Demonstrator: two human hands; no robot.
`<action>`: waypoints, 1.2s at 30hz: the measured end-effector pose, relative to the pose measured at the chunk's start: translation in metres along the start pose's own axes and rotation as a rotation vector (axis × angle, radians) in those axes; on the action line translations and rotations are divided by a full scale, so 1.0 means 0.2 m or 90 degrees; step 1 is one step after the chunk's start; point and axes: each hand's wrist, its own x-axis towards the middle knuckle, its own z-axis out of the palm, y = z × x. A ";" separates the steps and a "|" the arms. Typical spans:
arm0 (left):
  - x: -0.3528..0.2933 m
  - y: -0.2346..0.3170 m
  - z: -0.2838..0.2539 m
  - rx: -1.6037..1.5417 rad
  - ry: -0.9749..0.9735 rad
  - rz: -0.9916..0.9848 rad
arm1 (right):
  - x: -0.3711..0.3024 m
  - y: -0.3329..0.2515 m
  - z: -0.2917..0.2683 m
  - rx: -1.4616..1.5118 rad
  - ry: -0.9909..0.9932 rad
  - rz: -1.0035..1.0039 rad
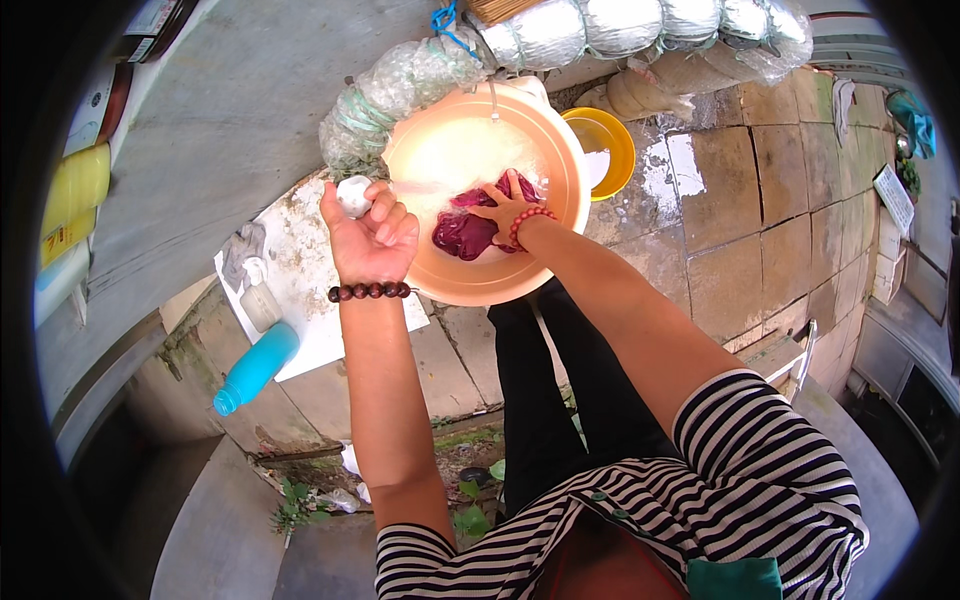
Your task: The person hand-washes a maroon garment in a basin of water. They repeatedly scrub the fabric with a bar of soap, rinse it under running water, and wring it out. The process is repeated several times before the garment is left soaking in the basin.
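A wide peach-coloured basin [577, 200] with pale, cloudy water in it stands in front of me. Inside lies a wet, dark red cloth [463, 236], bunched toward the near right side. My right hand [507, 212], a red bead bracelet on its wrist, rests on the cloth with fingers spread. At the basin's left rim my left hand [372, 235] is raised, palm up, its fingers curled round a small white cap [353, 196]. Dark wooden beads circle that wrist. A blue bottle [256, 368] lies on its side left of my left forearm.
A yellow bowl [622, 150] sits right of the basin. On the left are a stained white board [300, 270], a white pump bottle [260, 300] and a grey rag [242, 252]. Plastic-wrapped pipes [400, 90] run behind the basin. Paving tiles [720, 200] cover the ground.
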 end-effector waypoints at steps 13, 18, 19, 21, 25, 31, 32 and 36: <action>0.02 -0.03 0.02 -0.119 -0.061 0.020 | 0.05 0.03 0.05 -0.026 0.025 -0.037; 0.02 -0.04 0.01 -0.113 -0.065 0.022 | 0.06 0.02 0.05 -0.023 0.014 -0.035; 0.01 -0.04 0.01 -0.113 -0.069 0.022 | 0.05 0.02 0.04 -0.016 0.006 -0.030; 0.01 -0.04 0.01 -0.113 -0.078 0.018 | 0.06 0.02 0.04 -0.021 0.004 -0.024; 0.02 -0.04 0.00 -0.119 -0.093 0.014 | 0.07 0.03 0.06 -0.037 0.012 -0.023; 0.02 -0.04 -0.02 -0.124 -0.113 0.007 | 0.02 0.01 0.03 -0.016 0.001 -0.023; 0.02 -0.04 -0.02 -0.122 -0.115 0.006 | 0.03 0.02 0.04 -0.018 0.007 -0.029; 0.03 -0.04 -0.03 -0.116 -0.122 0.003 | 0.08 0.03 0.06 -0.032 0.017 -0.048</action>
